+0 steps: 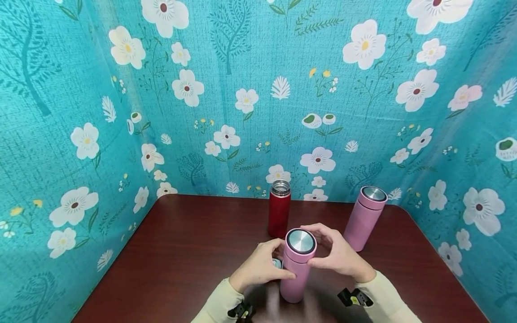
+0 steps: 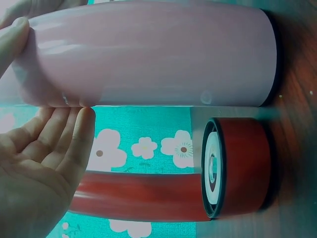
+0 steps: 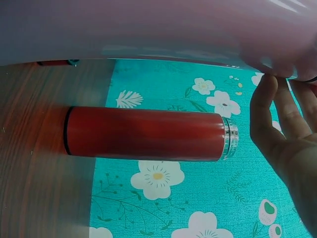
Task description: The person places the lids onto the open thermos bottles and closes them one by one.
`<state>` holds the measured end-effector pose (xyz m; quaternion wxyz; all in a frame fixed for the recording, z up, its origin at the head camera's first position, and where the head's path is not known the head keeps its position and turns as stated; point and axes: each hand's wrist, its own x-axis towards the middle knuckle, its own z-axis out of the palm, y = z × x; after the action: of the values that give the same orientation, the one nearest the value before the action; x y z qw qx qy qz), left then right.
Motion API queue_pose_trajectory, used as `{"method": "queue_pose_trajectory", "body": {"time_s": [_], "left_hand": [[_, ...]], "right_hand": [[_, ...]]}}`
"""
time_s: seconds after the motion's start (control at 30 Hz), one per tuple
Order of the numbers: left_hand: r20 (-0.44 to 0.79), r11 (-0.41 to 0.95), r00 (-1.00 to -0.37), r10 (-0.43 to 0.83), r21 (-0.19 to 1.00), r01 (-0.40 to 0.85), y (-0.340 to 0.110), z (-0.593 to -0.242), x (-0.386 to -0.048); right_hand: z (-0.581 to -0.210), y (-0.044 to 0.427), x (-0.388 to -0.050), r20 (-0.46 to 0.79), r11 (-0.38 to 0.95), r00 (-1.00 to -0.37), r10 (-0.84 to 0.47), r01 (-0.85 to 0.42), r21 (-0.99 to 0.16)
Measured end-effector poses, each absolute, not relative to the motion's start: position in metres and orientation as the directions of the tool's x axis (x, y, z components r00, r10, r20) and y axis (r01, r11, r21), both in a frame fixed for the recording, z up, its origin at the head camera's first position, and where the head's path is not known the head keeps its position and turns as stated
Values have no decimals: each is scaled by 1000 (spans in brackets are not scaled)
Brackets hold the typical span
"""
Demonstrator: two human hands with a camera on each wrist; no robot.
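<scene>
A pink thermos (image 1: 295,280) with a steel-topped lid (image 1: 301,242) stands upright near the table's front, between both hands. My left hand (image 1: 262,264) grips its body from the left, thumb across the front. From the right, my right hand (image 1: 333,251) holds it around the lid, its thumb at the lid's lower edge. Behind it stands a red thermos (image 1: 279,213) without a lid, its bare metal neck showing. A red cap (image 2: 242,166) sits upside down on the table, its pale inside up; the head view shows only a bit of it behind my left hand.
A second pink thermos (image 1: 365,220) with its lid on stands at the back right. The dark wooden table (image 1: 194,242) is enclosed by a turquoise flowered cloth (image 1: 266,112) at the back and both sides.
</scene>
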<state>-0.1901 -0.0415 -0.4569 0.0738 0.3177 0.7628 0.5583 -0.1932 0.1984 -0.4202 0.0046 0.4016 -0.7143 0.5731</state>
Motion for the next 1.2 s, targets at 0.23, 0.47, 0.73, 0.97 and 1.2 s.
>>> {"method": "queue_pose_trajectory", "body": {"time_s": [0.23,0.47,0.73,0.97,1.2], "left_hand": [[223,188,-795,563,903,387,-41,-456,-190],[232,188,-778,584,894,407,-42,-454,-193],[241,175,-773,587,894,412,-41,-456,-192],[227,186,-790,570,900,394,-40,-457,-190],[227,189,-794,564,900,392,-40,-455,-188]], "right_hand": [[-419,195,-192,488,1,-682,-545,-583,-813],[-419,193,-189,478,-19,-685,-550,-562,-827],[-417,197,-189,476,-55,-624,-620,-571,-819],[-420,197,-191,470,-40,-638,-609,-568,-822],[-421,195,-191,469,-8,-675,-569,-566,-824]]}}
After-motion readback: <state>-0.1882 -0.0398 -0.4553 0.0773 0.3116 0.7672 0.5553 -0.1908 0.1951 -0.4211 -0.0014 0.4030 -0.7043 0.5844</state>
